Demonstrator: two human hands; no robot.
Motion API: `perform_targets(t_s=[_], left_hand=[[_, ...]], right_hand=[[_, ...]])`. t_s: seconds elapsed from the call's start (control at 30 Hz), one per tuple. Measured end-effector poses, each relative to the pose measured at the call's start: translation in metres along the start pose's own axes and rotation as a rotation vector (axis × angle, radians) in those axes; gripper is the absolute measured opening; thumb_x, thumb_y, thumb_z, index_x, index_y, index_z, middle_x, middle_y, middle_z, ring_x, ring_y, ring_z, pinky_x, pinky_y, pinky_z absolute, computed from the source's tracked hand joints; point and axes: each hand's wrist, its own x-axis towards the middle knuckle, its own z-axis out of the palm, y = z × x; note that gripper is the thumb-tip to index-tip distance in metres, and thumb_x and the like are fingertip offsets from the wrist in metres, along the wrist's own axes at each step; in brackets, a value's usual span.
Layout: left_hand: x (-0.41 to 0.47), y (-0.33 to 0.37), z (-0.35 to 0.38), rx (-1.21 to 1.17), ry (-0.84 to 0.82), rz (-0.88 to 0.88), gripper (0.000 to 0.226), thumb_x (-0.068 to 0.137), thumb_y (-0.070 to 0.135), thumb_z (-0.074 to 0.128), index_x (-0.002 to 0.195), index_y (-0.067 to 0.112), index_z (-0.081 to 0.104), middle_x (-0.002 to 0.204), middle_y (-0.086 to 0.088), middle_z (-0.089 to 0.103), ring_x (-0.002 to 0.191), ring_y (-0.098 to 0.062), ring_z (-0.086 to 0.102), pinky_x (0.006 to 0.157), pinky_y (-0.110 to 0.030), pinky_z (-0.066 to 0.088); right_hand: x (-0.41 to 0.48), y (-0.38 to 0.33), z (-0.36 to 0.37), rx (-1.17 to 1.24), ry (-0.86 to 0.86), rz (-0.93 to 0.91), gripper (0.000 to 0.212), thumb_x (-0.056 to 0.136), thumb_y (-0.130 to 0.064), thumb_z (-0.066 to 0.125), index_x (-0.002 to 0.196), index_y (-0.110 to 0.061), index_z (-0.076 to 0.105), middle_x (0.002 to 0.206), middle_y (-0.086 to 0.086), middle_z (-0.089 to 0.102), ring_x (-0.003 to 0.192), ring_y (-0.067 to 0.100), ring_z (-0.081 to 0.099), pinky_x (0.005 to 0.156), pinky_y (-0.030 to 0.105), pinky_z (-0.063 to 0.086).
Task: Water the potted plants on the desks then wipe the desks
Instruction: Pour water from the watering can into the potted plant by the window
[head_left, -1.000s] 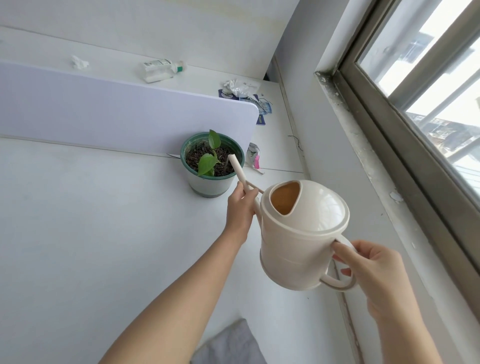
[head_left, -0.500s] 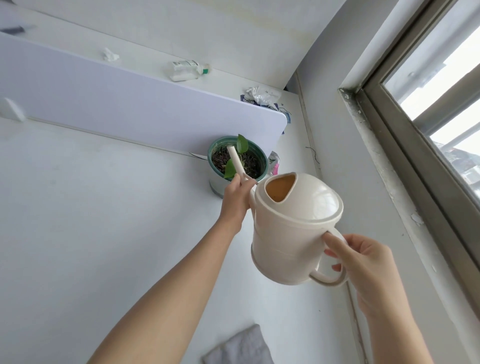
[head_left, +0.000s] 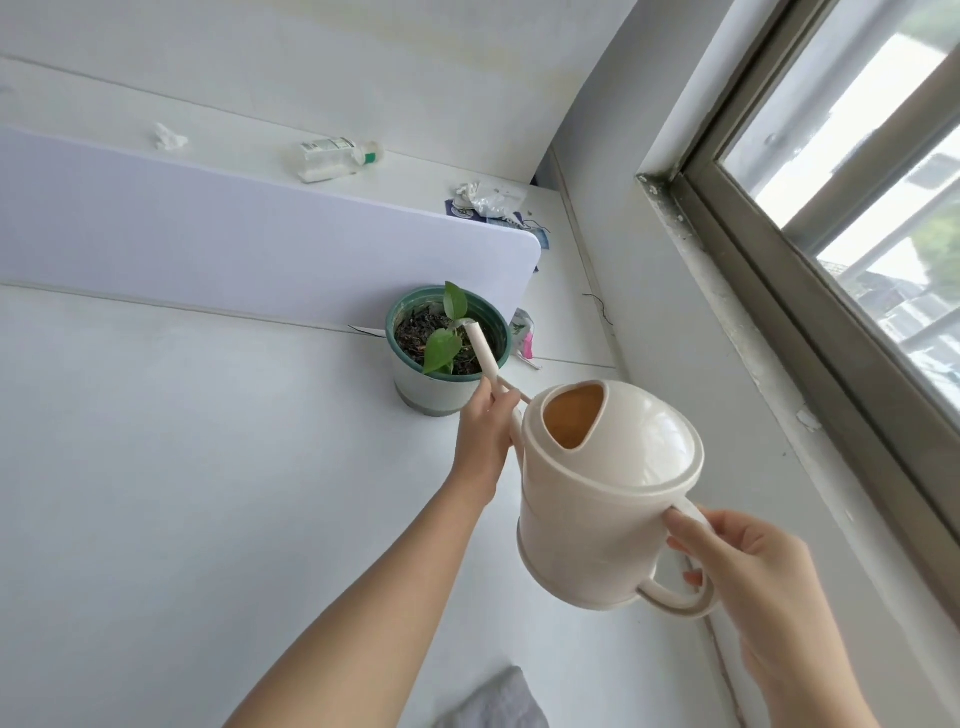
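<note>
A cream watering can (head_left: 608, 499) hangs above the white desk (head_left: 182, 467). My right hand (head_left: 753, 577) grips its loop handle. My left hand (head_left: 485, 426) holds the thin spout, whose tip (head_left: 475, 335) reaches over the soil of a green-rimmed pot (head_left: 441, 395) with a small leafy plant (head_left: 441, 343). The pot stands against a lavender desk divider (head_left: 234, 249). A grey cloth (head_left: 498, 701) lies on the desk at the bottom edge of the view.
Behind the divider, a second desk carries a plastic bottle (head_left: 332, 158), a crumpled tissue (head_left: 169, 137) and a heap of wrappers (head_left: 488, 200). A wall and a window frame (head_left: 779, 270) close off the right side. A small packet (head_left: 522, 332) lies beside the pot.
The view has shifted back, so the pot sits further from the can. The spout tip stays over the soil, and both hands keep their hold.
</note>
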Motion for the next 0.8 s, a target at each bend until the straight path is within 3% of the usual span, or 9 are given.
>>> perform_targets(t_s=[0.23, 0.3, 0.4, 0.47, 0.53, 0.6, 0.67, 0.73, 0.8], left_hand=[[-0.017, -0.010, 0.006, 0.026, -0.006, -0.018, 0.022, 0.071, 0.031, 0.047, 0.081, 0.012, 0.047, 0.083, -0.009, 0.046, 0.079, -0.020, 0.044, 0.076, -0.036, 0.039], [-0.025, -0.012, 0.005, 0.048, 0.001, -0.029, 0.022, 0.071, 0.032, 0.048, 0.080, 0.013, 0.048, 0.087, -0.009, 0.046, 0.083, -0.021, 0.046, 0.080, -0.038, 0.041], [-0.040, -0.015, 0.001, 0.090, 0.017, -0.038, 0.016, 0.083, 0.028, 0.049, 0.090, 0.014, 0.053, 0.094, -0.007, 0.051, 0.093, -0.022, 0.050, 0.086, -0.038, 0.041], [-0.051, -0.018, -0.006, 0.099, 0.046, -0.048, 0.014, 0.089, 0.024, 0.046, 0.100, 0.017, 0.053, 0.101, -0.004, 0.053, 0.099, -0.023, 0.052, 0.086, -0.037, 0.039], [-0.063, -0.022, -0.017, 0.104, 0.076, -0.060, 0.015, 0.091, 0.024, 0.045, 0.102, 0.021, 0.054, 0.106, -0.005, 0.055, 0.106, -0.024, 0.053, 0.091, -0.039, 0.041], [-0.078, -0.025, -0.029, 0.100, 0.106, -0.071, 0.012, 0.092, 0.024, 0.045, 0.100, 0.023, 0.054, 0.110, -0.005, 0.056, 0.110, -0.025, 0.053, 0.096, -0.043, 0.040], [-0.093, -0.027, -0.042, 0.072, 0.146, -0.070, 0.015, 0.093, 0.023, 0.045, 0.105, 0.022, 0.053, 0.115, -0.007, 0.056, 0.111, -0.024, 0.054, 0.096, -0.044, 0.041], [-0.106, -0.027, -0.057, 0.041, 0.191, -0.055, 0.016, 0.093, 0.021, 0.045, 0.107, 0.020, 0.052, 0.116, -0.007, 0.055, 0.111, -0.024, 0.054, 0.094, -0.042, 0.042], [-0.118, -0.025, -0.073, 0.013, 0.238, -0.033, 0.017, 0.093, 0.019, 0.044, 0.108, 0.019, 0.052, 0.111, -0.005, 0.055, 0.111, -0.024, 0.054, 0.092, -0.040, 0.043]], right_hand=[[-0.009, 0.019, -0.012, 0.033, 0.017, 0.017, 0.024, 0.080, -0.006, 0.064, 0.059, -0.016, 0.068, 0.068, 0.020, 0.058, 0.062, 0.019, 0.048, 0.060, 0.030, 0.039], [-0.013, 0.028, -0.014, 0.027, 0.002, 0.037, 0.025, 0.080, -0.005, 0.063, 0.058, -0.016, 0.069, 0.083, 0.037, 0.062, 0.067, 0.019, 0.048, 0.064, 0.033, 0.038], [-0.022, 0.044, -0.016, -0.014, -0.023, 0.084, 0.026, 0.079, -0.005, 0.060, 0.057, -0.014, 0.071, 0.104, 0.041, 0.052, 0.075, 0.018, 0.042, 0.068, 0.034, 0.033], [-0.027, 0.054, -0.017, -0.033, -0.038, 0.108, 0.016, 0.079, -0.004, 0.059, 0.068, -0.001, 0.070, 0.104, 0.042, 0.051, 0.078, 0.016, 0.040, 0.065, 0.031, 0.034], [-0.028, 0.066, -0.017, -0.045, -0.052, 0.114, 0.020, 0.079, -0.003, 0.057, 0.078, 0.016, 0.061, 0.089, 0.044, 0.053, 0.075, 0.016, 0.037, 0.053, 0.023, 0.033], [-0.032, 0.076, -0.014, -0.056, -0.093, 0.091, 0.023, 0.078, -0.003, 0.057, 0.078, 0.020, 0.057, 0.062, 0.025, 0.045, 0.071, 0.017, 0.033, 0.044, 0.017, 0.026], [-0.037, 0.081, -0.008, -0.075, -0.127, 0.076, 0.025, 0.078, -0.004, 0.056, 0.079, 0.021, 0.055, 0.068, 0.008, 0.039, 0.070, 0.017, 0.032, 0.048, 0.025, 0.022], [-0.042, 0.082, 0.000, -0.101, -0.163, 0.062, 0.025, 0.077, -0.003, 0.055, 0.074, 0.021, 0.052, 0.070, 0.007, 0.038, 0.070, 0.017, 0.032, 0.052, 0.028, 0.019], [-0.049, 0.078, 0.011, -0.131, -0.201, 0.045, 0.017, 0.077, -0.002, 0.053, 0.062, 0.004, 0.049, 0.067, 0.008, 0.033, 0.064, 0.016, 0.028, 0.049, 0.027, 0.017]])
